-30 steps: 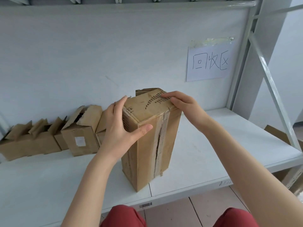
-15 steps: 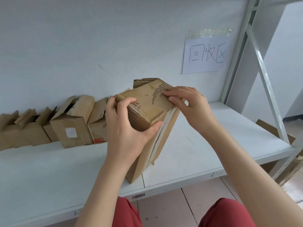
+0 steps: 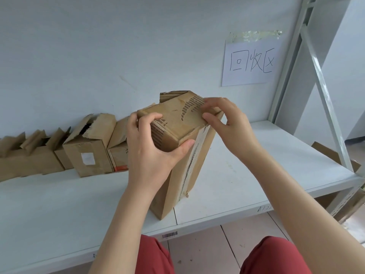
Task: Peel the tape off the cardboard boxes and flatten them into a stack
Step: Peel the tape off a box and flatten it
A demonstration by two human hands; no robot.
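**Box** (image 3: 177, 123): tall, brown, worn cardboard. It stands on end, tilted, its foot on the front edge of the shelf (image 3: 256, 175), below both hands. The top face is closed and its outer paper is torn through to the ribs.

**Tape** (image 3: 192, 167): pale strip running down the front seam of the box, from just below the left thumb to near the foot. Its lower end is frayed.

**Left hand** (image 3: 150, 161): grips the near top corner of the box. The fingers (image 3: 146, 120) curl over the top's left edge, and the thumb presses the front face beside the tape.

**Right hand** (image 3: 235, 125): holds the top's far right edge. The fingers (image 3: 213, 101) are bent over it from above, with the thumb beneath, in a narrow pinch. Whether a tape end lies in the pinch cannot be told.

**Other boxes** (image 3: 87, 155): a row against the back wall, left of the left fingers. Flaps stand open, one box bears a white label, and the nearest is partly hidden behind the left hand.

**Sign** (image 3: 250, 62): white sheet with handwritten characters, taped to the wall above and right of the right fingers.

**Barcode** (image 3: 169, 234): sticker on the shelf's front lip, below the box.

**Post** (image 3: 292, 56): pale metal upright with a diagonal brace, right of the sign.
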